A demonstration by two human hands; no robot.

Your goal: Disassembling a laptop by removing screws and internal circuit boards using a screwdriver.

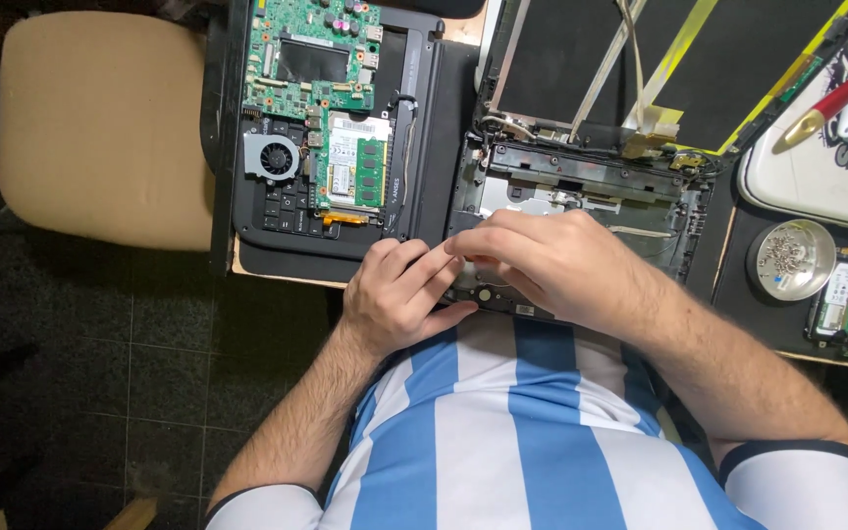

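While a tan chair (100, 118) sits far left, a green circuit board (321, 98) with a small fan (272, 157) lies on a black keyboard (287, 211); left hand (399, 299) curls its fingers (434, 265) at the near edge of the opened laptop base (591, 186), right hand (552, 265) bent over the same spot, grip unclear; a metal dish of screws (790, 258) sits right
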